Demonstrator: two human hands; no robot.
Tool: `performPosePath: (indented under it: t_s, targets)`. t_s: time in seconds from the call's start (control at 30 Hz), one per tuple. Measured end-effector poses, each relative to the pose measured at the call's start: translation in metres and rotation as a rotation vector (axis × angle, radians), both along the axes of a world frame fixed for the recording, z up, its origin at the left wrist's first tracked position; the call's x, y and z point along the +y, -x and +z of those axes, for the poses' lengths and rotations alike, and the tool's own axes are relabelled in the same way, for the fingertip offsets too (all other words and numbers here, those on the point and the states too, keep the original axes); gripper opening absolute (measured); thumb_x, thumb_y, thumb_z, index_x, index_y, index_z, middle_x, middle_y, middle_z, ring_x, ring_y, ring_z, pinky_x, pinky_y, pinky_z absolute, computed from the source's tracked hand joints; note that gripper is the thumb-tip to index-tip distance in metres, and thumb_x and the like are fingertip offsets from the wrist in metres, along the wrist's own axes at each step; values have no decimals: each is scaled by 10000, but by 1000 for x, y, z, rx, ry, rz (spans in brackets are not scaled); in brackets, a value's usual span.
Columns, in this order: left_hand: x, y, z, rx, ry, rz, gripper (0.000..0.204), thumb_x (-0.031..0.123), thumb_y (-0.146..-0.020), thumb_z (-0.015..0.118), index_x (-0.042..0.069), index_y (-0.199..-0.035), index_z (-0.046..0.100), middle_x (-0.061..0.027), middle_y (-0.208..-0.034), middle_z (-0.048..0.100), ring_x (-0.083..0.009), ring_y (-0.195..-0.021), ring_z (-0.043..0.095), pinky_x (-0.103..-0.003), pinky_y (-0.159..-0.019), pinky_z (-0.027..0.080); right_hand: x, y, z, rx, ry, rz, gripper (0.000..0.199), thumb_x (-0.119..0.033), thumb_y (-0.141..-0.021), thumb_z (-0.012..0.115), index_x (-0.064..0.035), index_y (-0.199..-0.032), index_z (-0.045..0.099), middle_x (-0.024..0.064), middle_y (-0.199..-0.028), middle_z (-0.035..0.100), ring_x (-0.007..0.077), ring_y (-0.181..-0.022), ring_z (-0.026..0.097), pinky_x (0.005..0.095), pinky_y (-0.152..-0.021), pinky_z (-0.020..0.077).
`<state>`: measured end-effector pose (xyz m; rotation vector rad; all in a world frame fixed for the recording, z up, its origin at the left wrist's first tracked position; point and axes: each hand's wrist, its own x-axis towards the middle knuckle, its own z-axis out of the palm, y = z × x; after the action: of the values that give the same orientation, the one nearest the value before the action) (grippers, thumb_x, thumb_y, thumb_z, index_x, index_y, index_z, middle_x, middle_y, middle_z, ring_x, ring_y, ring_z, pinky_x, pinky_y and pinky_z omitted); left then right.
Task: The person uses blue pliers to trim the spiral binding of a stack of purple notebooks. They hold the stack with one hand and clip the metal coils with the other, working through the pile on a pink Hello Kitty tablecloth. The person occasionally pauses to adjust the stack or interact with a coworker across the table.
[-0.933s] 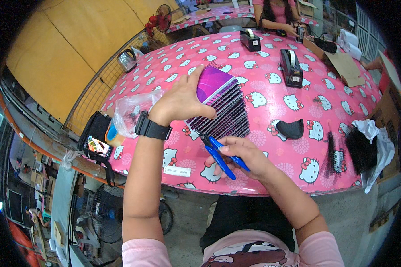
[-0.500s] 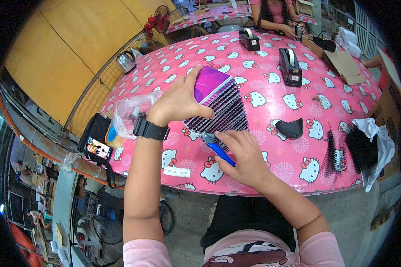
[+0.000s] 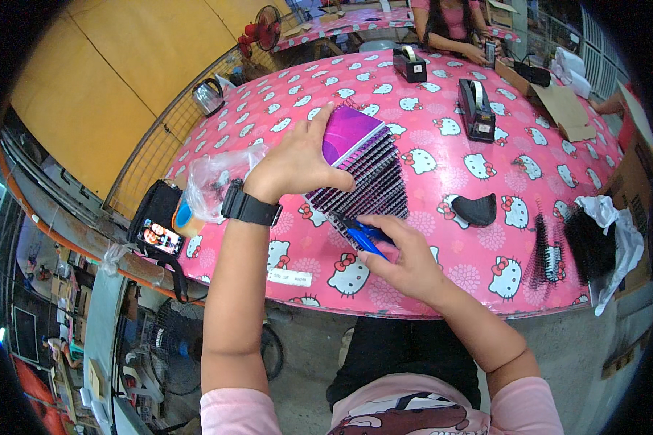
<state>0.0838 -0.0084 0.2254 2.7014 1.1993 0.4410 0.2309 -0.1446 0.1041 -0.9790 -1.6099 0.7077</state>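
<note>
A fanned stack of spiral notebooks [image 3: 354,132] lies on the table, the top cover purple and the black coils stepped toward me. My left hand [image 3: 297,161], with a black watch on its wrist, grips the stack between the thumb at the coils and the fingers along the far left edge. In my right hand [image 3: 408,259] are blue-handled cutting pliers [image 3: 368,243], their handles spread apart. The pliers' jaws are at the near end of the coils; whether they touch a wire is too small to tell.
Black coils [image 3: 588,239] with white plastic lie at right, near a dark curved piece [image 3: 474,209]. Two tape dispensers [image 3: 477,112] stand farther back. At left are a clear plastic bag [image 3: 214,185], a phone [image 3: 159,238] and a black pouch. Another person [image 3: 453,29] sits across the table.
The pliers' handles have spread apart in my right hand, and their jaws have shifted slightly along the coils. My left hand stays on the notebooks.
</note>
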Motion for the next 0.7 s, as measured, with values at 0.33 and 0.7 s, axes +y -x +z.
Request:
performPosePath:
  t_s: [0.33,0.7]
  targets:
    - [2,5,-2,8,0,4,1118,396,-468,731,26,-1392,220,-313,-1188,446,-429,-1090,478,-419,-934,405,0,6,-4,-439,-396,-298,498,-184,-681,660,-59,-1146,532,123,-990,551,285,-903,514,399,-784,389]
    - [-8,-1,5,87,39,95,1102,407,-486,717,63,-1397,202,-294,-1232,416,-412,-1119,466,-441,-912,415,-6,4,1,18,130,24,398,-186,-782,642,-17,-1127,538,144,-1002,596,215,-942,575,343,-787,466]
